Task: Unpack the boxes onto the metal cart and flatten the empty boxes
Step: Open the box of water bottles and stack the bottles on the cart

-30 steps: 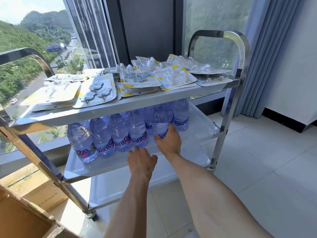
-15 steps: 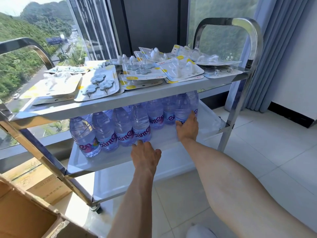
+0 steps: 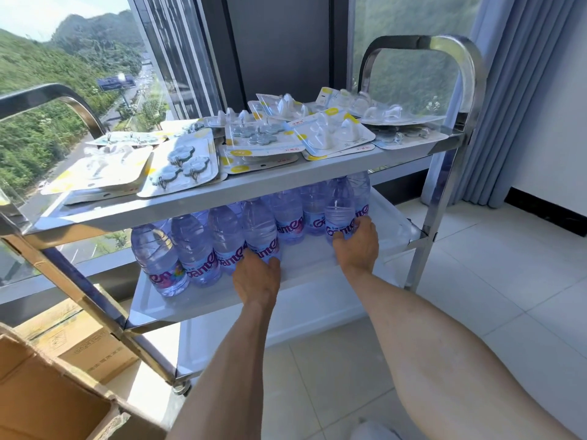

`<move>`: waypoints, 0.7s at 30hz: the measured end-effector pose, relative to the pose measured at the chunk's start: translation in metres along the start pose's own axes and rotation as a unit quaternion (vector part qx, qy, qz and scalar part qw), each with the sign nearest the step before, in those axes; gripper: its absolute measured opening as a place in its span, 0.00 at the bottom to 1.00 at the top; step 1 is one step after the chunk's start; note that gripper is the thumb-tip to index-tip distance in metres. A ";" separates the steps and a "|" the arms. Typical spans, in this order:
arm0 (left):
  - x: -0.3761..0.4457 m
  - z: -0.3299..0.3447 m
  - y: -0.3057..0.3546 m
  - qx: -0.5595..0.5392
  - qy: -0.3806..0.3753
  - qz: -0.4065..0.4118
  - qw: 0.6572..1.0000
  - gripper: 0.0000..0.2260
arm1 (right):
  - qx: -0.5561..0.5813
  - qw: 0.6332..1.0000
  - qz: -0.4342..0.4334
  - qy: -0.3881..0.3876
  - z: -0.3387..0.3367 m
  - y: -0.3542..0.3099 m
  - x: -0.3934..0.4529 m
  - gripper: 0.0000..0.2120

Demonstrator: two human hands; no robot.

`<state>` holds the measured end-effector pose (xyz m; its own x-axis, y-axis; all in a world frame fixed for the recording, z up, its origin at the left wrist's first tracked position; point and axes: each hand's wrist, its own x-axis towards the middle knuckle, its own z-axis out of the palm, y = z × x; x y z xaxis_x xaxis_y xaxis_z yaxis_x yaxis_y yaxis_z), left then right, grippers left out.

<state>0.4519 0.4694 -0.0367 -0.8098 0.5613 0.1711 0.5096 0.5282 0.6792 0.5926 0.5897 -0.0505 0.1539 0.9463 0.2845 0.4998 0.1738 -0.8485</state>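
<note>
Both hands are down at the middle shelf [image 3: 305, 290] of the metal cart [image 3: 444, 198]. On the left, the left hand [image 3: 258, 277] has its fingers curled against the base of one water bottle [image 3: 261, 231] in the near row; whether it truly grips it or only nudges it, I cannot tell. To the right, the right hand [image 3: 357, 246] is wrapped around the lower part of another bottle [image 3: 339, 211] at the right end of the row, thumb on the label.

As for progress, I judge the unpacking well advanced. At far left an open cardboard box [image 3: 47, 398] sits near the floor, flaps up, what shows of its inside looking empty, not yet flattened. Just beyond it a closed box [image 3: 92, 347] rests behind the cart leg; its printing is too small to read. The top shelf [image 3: 197, 201] is covered with blister packs of wall hooks [image 3: 181, 163], their yellow tags illegible. A row of bottles [image 3: 203, 246] fills the middle shelf, with free space left at its right end. The bottom shelf [image 3: 254, 328] shows nothing on the part in view.

The pink bottle labels read something like "Ganten", though partly hidden.
</note>
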 end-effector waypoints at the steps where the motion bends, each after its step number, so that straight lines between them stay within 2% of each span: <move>1: 0.000 0.003 0.005 -0.028 0.008 -0.021 0.999 0.17 | -0.001 1.000 -0.010 0.007 0.000 -0.002 -0.002 0.17; 4: -0.004 0.013 0.012 -0.090 0.033 -0.061 0.994 0.16 | -0.028 0.999 -0.035 0.005 0.003 -0.007 -0.010 0.11; 9: -0.007 0.028 0.018 -0.121 0.004 -0.047 0.992 0.19 | -0.041 0.998 -0.033 -0.029 0.013 -0.015 -0.018 0.09; 12: -0.002 0.033 0.020 -0.107 -0.009 -0.049 0.993 0.17 | -0.063 0.991 -0.073 -0.097 0.019 -0.014 -0.023 0.12; 16: 0.001 0.036 0.018 -0.173 -0.022 -0.058 0.983 0.18 | -0.043 0.976 -0.102 -0.189 0.025 -0.016 -0.029 0.18; 19: 0.004 0.037 0.015 -0.195 -0.060 -0.020 0.979 0.19 | -0.025 0.973 -0.110 -0.201 0.024 -0.016 -0.032 0.19; 21: 0.006 0.039 0.017 -0.214 -0.092 -0.006 0.972 0.19 | -0.013 0.975 -0.113 -0.189 0.021 -0.014 -0.033 0.16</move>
<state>0.4671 0.5061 -0.0518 -0.7289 0.6821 0.0583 0.3016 0.2434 0.9218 0.5625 0.5622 -0.0574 -0.2855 0.9187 0.2729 0.5069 0.3864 -0.7705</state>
